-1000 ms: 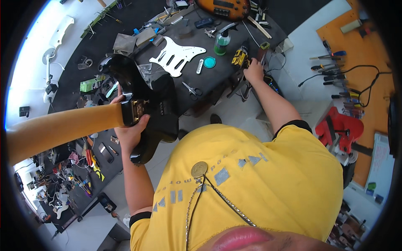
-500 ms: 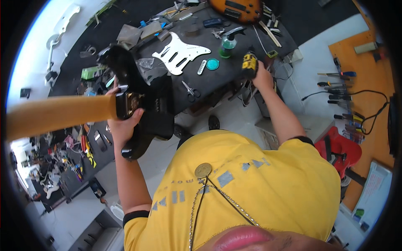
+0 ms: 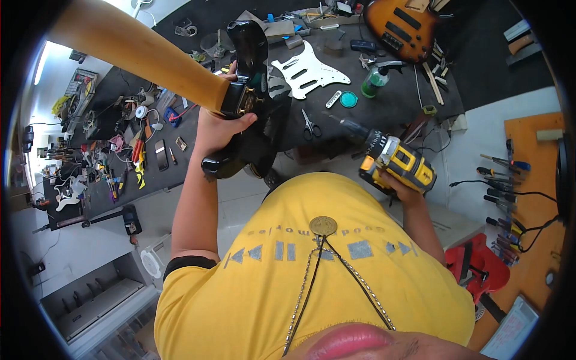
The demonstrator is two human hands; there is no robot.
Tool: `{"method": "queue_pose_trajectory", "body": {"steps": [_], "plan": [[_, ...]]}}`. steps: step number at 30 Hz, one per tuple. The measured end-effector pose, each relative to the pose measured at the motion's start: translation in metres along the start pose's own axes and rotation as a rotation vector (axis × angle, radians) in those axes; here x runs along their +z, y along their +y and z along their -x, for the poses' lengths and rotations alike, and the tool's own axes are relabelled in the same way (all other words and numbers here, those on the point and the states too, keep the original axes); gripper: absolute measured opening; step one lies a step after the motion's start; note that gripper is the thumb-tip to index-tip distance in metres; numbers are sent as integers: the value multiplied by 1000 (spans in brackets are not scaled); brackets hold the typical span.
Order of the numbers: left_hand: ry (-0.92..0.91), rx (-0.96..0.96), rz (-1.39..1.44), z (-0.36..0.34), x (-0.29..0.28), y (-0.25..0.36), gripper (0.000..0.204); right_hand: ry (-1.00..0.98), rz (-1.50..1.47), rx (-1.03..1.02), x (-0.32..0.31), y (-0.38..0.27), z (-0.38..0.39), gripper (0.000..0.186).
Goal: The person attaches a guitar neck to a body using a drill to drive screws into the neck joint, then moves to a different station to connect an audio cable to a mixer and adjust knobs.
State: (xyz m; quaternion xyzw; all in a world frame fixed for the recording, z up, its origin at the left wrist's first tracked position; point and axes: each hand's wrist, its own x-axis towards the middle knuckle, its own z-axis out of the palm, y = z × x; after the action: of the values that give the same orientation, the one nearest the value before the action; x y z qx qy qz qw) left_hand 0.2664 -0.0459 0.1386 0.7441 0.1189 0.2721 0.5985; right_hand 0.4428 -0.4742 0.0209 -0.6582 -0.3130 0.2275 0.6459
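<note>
My left hand (image 3: 221,131) is closed around a black electric guitar (image 3: 249,48) where its pale wooden neck (image 3: 150,60) joins the body. The neck points up and to the left; its far end runs out of view. Screws show at the neck joint. In my right hand (image 3: 401,187) is a yellow and black cordless drill (image 3: 403,161), its bit aimed left toward the guitar but apart from it. Most of the drill's grip is hidden by the drill itself. Both things are held in the air in front of my chest.
On the dark bench lie a white pickguard (image 3: 305,72), scissors (image 3: 311,127), a teal round lid (image 3: 348,99) and a green spray bottle (image 3: 375,81). A sunburst guitar body (image 3: 401,29) rests at the back. Tools clutter the left side. A red guitar (image 3: 483,267) stands at right.
My right hand has drawn the drill back from the bench edge toward my body, its bit now leftward. The guitar's neck has tilted upward, and my view has shifted left.
</note>
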Motion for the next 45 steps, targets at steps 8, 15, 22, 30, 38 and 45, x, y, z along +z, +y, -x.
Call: {"method": "queue_pose_trajectory", "body": {"steps": [8, 15, 22, 30, 38, 45], "plan": [[-44, 20, -73, 0, -3, -1, 75, -249, -441, 193, 50, -25, -63, 46], [-17, -8, -63, 6, 0, 3, 74, -331, -274, 146, 78, -45, -75, 51], [-6, -14, 16, 11, 1, 4, 76, -386, -358, 182, 84, -39, -75, 51], [-41, 60, -131, 13, -7, -3, 79, -378, -308, 70, 93, -49, -74, 50], [-21, 91, -73, 17, -7, -4, 80, -333, -238, 77, 99, -57, -69, 48], [-42, 68, -85, 18, -4, 2, 79, -395, -144, -26, 87, -45, -71, 46]]}}
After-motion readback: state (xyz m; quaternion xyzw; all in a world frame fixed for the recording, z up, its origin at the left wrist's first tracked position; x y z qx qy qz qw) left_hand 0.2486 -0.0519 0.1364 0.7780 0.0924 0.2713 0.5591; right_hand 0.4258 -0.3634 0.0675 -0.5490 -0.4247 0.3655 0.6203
